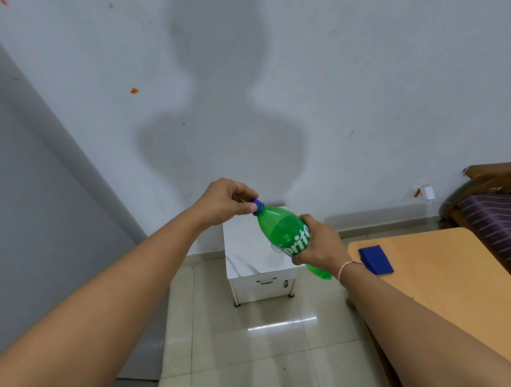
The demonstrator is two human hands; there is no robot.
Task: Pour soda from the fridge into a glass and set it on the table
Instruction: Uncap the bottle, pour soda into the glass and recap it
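The right hand [320, 243] has its grip wrapped around the middle of the green soda bottle [286, 236], held tilted in the air above the small white cabinet [246, 253]. The left hand [225, 201] pinches the blue cap [257, 206] between thumb and fingers. A blue cloth [375, 260] lies on the wooden table [450, 271] to the right.

Bright even light, soft wall [360, 67] shadow, floor [281, 323] glare, wide-angle bend
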